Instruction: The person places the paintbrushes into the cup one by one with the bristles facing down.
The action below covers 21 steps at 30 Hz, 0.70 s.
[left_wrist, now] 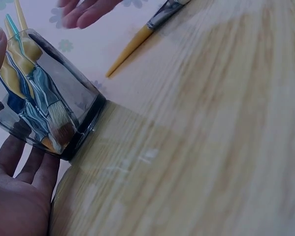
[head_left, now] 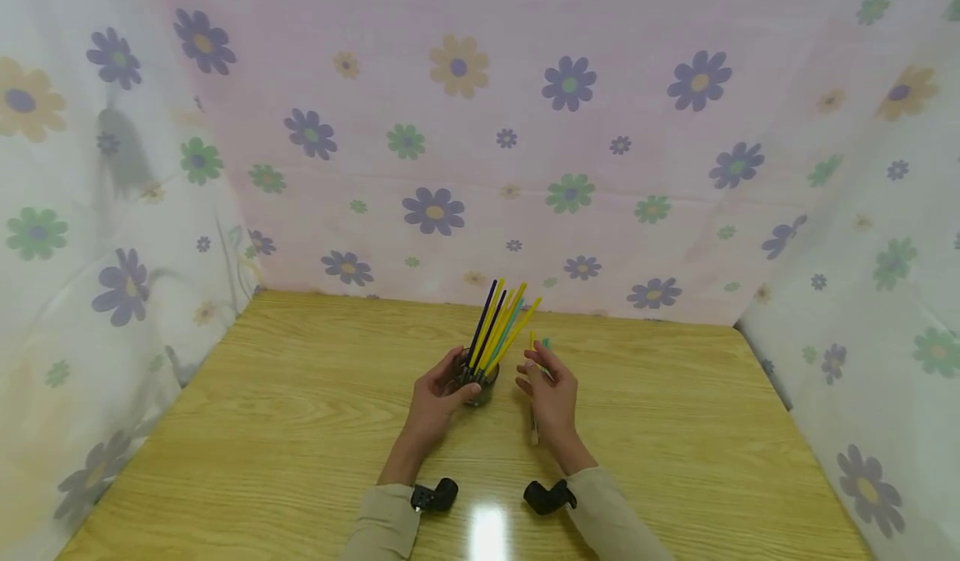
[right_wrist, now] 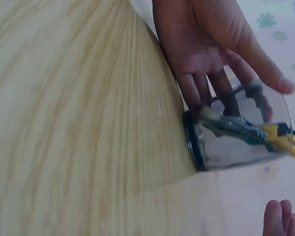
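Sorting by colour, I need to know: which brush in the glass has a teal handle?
The teal brush leaning between yellow brushes; other handles visible in the glass are yellow or dark.

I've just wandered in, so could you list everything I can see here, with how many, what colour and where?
Tumbler: one, clear, gripped in the left hand
Paintbrushes: at least seven, handles yellow, dark blue and teal, standing in the tumbler
Loose paintbrush: one, yellow handle, on the table by the right hand
Handle tip: one, teal, just beyond the right hand; the rest is hidden
Table: one, light wood grain, under everything
Flowered cloth: pieces uncountable, pink behind, whitish at the sides, purple, green and orange flowers
Wrist cameras: two, black, one per wrist
Sleeves: two, beige, near edge
Hands: two, bare, left at the tumbler, right beside it
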Each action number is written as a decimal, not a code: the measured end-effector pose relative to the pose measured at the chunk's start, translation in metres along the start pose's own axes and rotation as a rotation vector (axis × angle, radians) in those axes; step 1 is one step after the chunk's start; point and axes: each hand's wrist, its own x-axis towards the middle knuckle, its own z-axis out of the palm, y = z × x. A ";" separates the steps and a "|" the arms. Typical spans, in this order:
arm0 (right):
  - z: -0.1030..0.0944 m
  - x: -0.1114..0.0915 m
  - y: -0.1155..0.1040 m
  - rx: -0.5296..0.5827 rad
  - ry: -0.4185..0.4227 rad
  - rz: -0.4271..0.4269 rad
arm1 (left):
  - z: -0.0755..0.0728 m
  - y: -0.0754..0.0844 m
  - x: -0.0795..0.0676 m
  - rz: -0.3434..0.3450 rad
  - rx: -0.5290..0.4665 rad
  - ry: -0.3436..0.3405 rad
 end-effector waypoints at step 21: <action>-0.057 0.020 0.011 0.300 0.082 0.317 | 0.001 -0.001 0.000 -0.021 -0.032 -0.004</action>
